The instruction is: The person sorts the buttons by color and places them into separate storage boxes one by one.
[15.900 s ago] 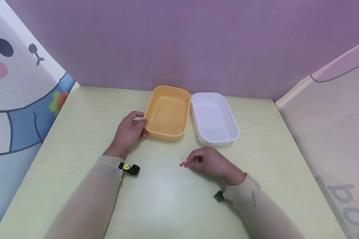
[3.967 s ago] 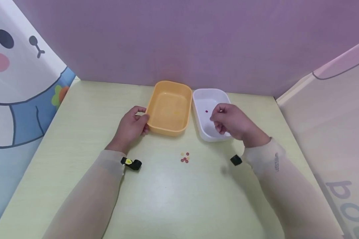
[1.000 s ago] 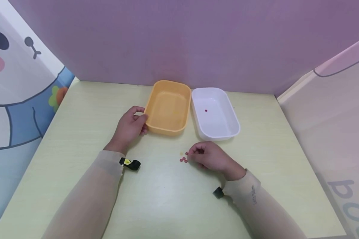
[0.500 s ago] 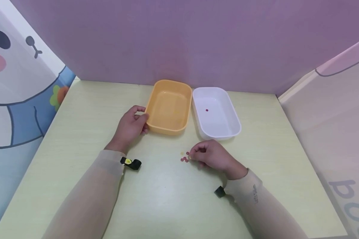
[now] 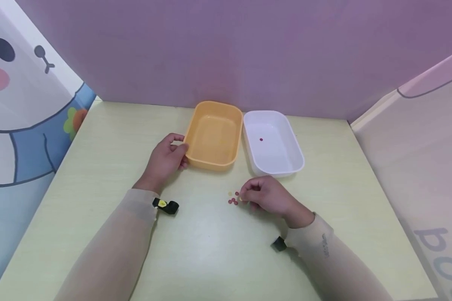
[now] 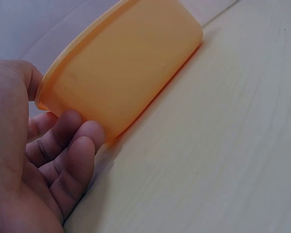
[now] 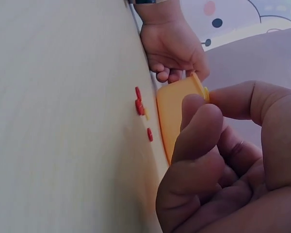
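Observation:
My left hand (image 5: 165, 159) holds the left rim of an orange plastic tub (image 5: 212, 163), thumb on the rim and fingers against the outer wall, as the left wrist view shows. My right hand (image 5: 269, 196) hovers low beside a small cluster of discs, pinching a yellow disc (image 7: 206, 94) between thumb and index finger. On the table left of those fingertips lie several small red discs (image 5: 233, 200) and one pale yellow disc (image 5: 230, 193). A single red disc (image 5: 261, 139) sits inside the white tub (image 5: 275, 172), which stands directly right of the orange one.
The pale wooden table (image 5: 207, 251) runs back to a purple panel (image 5: 226, 54) behind both tubs. A panel with a cartoon figure (image 5: 26, 125) borders the left side, and a light panel (image 5: 418, 167) the right. Black straps (image 5: 166, 206) hang at the wrists.
Since four seconds ago, my right hand has come from the white tub to the cluster and picked up a yellow disc. The red disc in the white tub was absent in the oldest frame.

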`<action>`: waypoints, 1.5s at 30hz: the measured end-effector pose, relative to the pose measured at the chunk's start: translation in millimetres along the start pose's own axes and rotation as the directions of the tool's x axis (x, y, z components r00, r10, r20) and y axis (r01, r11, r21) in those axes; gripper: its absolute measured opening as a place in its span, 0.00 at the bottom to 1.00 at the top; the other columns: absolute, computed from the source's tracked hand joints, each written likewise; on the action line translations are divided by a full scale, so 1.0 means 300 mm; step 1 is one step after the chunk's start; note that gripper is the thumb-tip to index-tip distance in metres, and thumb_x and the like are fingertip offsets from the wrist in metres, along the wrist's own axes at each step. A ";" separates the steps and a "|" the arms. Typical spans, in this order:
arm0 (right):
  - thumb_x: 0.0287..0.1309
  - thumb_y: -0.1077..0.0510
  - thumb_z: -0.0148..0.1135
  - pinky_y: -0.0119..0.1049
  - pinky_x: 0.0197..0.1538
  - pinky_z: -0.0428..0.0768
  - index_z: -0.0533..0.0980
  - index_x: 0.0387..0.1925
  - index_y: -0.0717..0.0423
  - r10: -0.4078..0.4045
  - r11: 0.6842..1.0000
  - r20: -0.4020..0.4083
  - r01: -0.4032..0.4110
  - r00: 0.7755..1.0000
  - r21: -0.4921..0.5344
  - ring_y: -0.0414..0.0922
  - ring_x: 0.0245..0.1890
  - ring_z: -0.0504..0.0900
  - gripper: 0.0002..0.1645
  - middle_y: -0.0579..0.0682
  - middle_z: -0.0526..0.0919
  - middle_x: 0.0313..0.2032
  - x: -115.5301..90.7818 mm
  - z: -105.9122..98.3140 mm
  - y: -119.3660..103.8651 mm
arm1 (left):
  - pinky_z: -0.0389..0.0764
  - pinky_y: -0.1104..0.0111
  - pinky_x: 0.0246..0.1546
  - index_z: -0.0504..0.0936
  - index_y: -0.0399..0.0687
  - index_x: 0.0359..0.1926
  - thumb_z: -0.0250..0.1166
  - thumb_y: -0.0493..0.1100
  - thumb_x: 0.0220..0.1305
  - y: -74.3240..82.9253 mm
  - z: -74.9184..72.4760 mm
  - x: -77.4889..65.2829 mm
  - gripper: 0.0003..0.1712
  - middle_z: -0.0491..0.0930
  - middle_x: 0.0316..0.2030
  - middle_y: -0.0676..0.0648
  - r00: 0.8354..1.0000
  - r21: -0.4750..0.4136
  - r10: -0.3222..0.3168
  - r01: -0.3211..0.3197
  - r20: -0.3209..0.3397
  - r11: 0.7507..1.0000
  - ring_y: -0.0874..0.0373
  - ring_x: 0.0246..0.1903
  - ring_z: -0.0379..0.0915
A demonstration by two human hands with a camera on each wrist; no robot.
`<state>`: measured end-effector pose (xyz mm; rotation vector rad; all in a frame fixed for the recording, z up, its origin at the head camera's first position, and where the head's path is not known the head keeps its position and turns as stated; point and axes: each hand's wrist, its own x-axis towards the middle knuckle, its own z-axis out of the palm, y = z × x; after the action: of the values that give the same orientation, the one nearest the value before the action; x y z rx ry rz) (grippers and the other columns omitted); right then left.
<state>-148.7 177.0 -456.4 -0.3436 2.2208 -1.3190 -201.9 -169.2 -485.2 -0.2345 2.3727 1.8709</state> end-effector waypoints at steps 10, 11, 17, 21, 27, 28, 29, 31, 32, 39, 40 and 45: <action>0.69 0.63 0.66 0.31 0.29 0.77 0.87 0.38 0.59 -0.039 0.999 0.031 0.038 0.999 0.015 0.43 0.24 0.76 0.06 0.48 0.84 0.28 -0.014 -0.007 -0.052 | 0.91 0.63 0.36 0.77 0.57 0.67 0.62 0.54 0.83 -0.001 0.000 0.003 0.18 0.89 0.40 0.42 1.000 0.010 -0.004 0.004 -0.007 1.000 0.49 0.33 0.88; 0.69 0.63 0.64 0.31 0.29 0.77 0.86 0.38 0.60 -0.044 0.999 0.034 0.043 0.998 0.020 0.44 0.24 0.76 0.06 0.48 0.83 0.27 -0.015 -0.011 -0.061 | 0.91 0.63 0.36 0.77 0.57 0.67 0.62 0.54 0.83 0.000 0.001 0.002 0.19 0.89 0.40 0.42 1.000 0.011 -0.002 0.003 -0.006 1.000 0.49 0.33 0.88; 0.69 0.66 0.58 0.35 0.32 0.80 0.82 0.35 0.61 -0.084 0.996 0.038 0.082 0.996 0.037 0.47 0.26 0.78 0.07 0.51 0.79 0.26 -0.011 -0.041 -0.113 | 0.91 0.64 0.36 0.77 0.56 0.68 0.61 0.54 0.84 0.006 0.001 -0.001 0.19 0.89 0.39 0.42 1.000 0.020 -0.003 0.003 -0.004 1.000 0.49 0.33 0.88; 0.69 0.66 0.56 0.35 0.32 0.82 0.80 0.34 0.60 -0.100 0.994 0.026 0.099 0.995 0.037 0.48 0.26 0.78 0.08 0.52 0.78 0.25 -0.004 -0.068 -0.151 | 0.91 0.64 0.36 0.77 0.56 0.68 0.61 0.54 0.84 0.008 0.001 -0.001 0.19 0.88 0.40 0.42 1.000 0.020 -0.002 0.002 -0.002 1.000 0.49 0.33 0.88; 0.68 0.66 0.55 0.36 0.32 0.81 0.78 0.33 0.61 -0.106 0.992 -0.007 0.106 0.994 0.064 0.47 0.26 0.77 0.07 0.52 0.77 0.25 0.026 -0.112 -0.208 | 0.91 0.64 0.36 0.77 0.56 0.67 0.62 0.53 0.83 0.001 0.000 0.003 0.19 0.88 0.39 0.43 1.000 0.014 0.009 -0.009 -0.003 1.000 0.49 0.33 0.88; 0.68 0.66 0.55 0.36 0.32 0.81 0.78 0.34 0.61 -0.101 0.992 -0.014 0.102 0.995 0.075 0.47 0.26 0.76 0.07 0.52 0.77 0.25 0.032 -0.119 -0.218 | 0.91 0.64 0.36 0.77 0.56 0.67 0.62 0.53 0.83 0.000 0.000 0.003 0.19 0.88 0.39 0.43 1.000 0.012 0.010 -0.010 -0.003 1.000 0.49 0.33 0.88; 0.68 0.66 0.55 0.36 0.32 0.80 0.78 0.34 0.62 -0.095 0.991 -0.019 0.096 0.995 0.088 0.47 0.26 0.76 0.07 0.52 0.77 0.26 0.039 -0.126 -0.228 | 0.91 0.64 0.36 0.77 0.56 0.67 0.62 0.53 0.83 -0.001 0.000 0.004 0.19 0.88 0.39 0.43 1.000 0.012 0.011 -0.011 -0.003 1.000 0.49 0.33 0.88; 0.68 0.65 0.55 0.36 0.32 0.79 0.78 0.34 0.62 -0.082 0.990 -0.031 0.085 0.996 0.112 0.47 0.26 0.75 0.07 0.52 0.76 0.26 0.054 -0.140 -0.246 | 0.91 0.64 0.36 0.78 0.55 0.67 0.62 0.53 0.83 -0.004 0.000 0.006 0.19 0.88 0.38 0.43 1.000 0.008 0.013 -0.012 -0.002 1.000 0.49 0.33 0.88; 0.68 0.65 0.55 0.36 0.32 0.79 0.78 0.34 0.61 -0.078 0.990 -0.037 0.082 0.996 0.118 0.46 0.26 0.75 0.07 0.51 0.76 0.26 0.061 -0.146 -0.254 | 0.91 0.64 0.36 0.78 0.55 0.67 0.62 0.53 0.83 -0.005 0.000 0.006 0.19 0.88 0.38 0.43 1.000 0.006 0.013 -0.013 -0.001 1.000 0.49 0.33 0.88; 0.66 0.65 0.53 0.35 0.31 0.77 0.76 0.32 0.61 -0.069 0.987 -0.071 0.079 0.995 0.138 0.46 0.26 0.73 0.07 0.50 0.74 0.25 0.121 -0.179 -0.305 | 0.90 0.64 0.35 0.77 0.55 0.67 0.62 0.53 0.84 -0.006 0.002 0.006 0.19 0.88 0.38 0.42 1.000 -0.004 0.013 -0.013 0.003 1.000 0.49 0.32 0.88; 0.66 0.65 0.53 0.35 0.31 0.77 0.77 0.32 0.60 -0.071 0.987 -0.077 0.081 0.995 0.136 0.46 0.26 0.73 0.07 0.50 0.74 0.24 0.130 -0.183 -0.311 | 0.90 0.64 0.35 0.77 0.55 0.67 0.62 0.53 0.84 -0.006 0.002 0.006 0.19 0.88 0.38 0.42 1.000 -0.002 0.013 -0.013 0.002 1.000 0.49 0.32 0.87; 0.67 0.65 0.54 0.35 0.31 0.76 0.76 0.31 0.60 -0.071 0.981 -0.099 0.088 0.993 0.175 0.45 0.26 0.73 0.09 0.49 0.74 0.24 0.183 -0.194 -0.343 | 0.90 0.64 0.35 0.77 0.54 0.68 0.62 0.53 0.84 -0.005 0.000 0.005 0.19 0.88 0.39 0.42 1.000 0.001 0.013 -0.013 0.003 1.000 0.49 0.32 0.87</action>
<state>-231.8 143.7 -361.8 -0.3126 2.1613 -1.5941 -203.1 -169.6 -487.0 -0.2170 2.3790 1.8743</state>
